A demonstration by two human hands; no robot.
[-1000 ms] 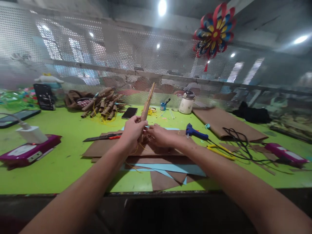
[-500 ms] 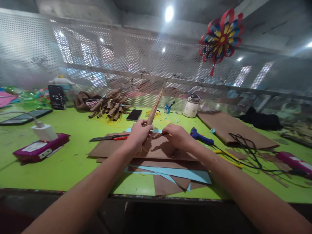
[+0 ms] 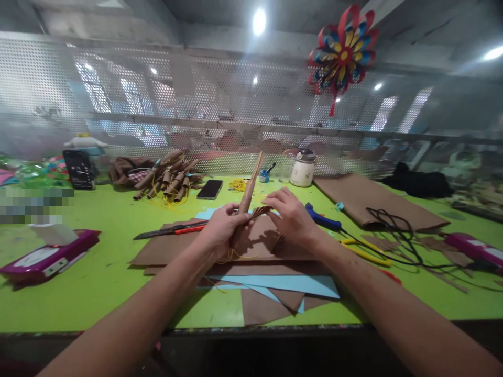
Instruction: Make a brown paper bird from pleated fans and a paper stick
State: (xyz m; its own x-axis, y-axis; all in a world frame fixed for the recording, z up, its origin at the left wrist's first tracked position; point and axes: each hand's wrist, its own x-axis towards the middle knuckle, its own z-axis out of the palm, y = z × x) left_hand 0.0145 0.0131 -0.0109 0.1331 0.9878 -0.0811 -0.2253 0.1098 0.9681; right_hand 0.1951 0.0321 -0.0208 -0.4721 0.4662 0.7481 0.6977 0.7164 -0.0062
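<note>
From my remote seat I saw the green worktop [image 3: 113, 285] spanning the scene, with stacked brown sheets [image 3: 165, 252] at its near middle and a folded brown sheet [image 3: 365, 201] at the far right. A bundle of brown rolls [image 3: 167, 183] lay far left. Over the stack, my left hand [image 3: 223, 230] was closed around a brown roll [image 3: 247, 198], which slanted up toward the far side. My right hand [image 3: 293, 215] was partly curled just right of it. The blue glue gun [image 3: 324, 219] lay beyond that wrist. Smallest, a pleated brown piece [image 3: 260, 211] ran from my left fingers to my right fingertips; whether those gripped it, I couldn't tell.
</note>
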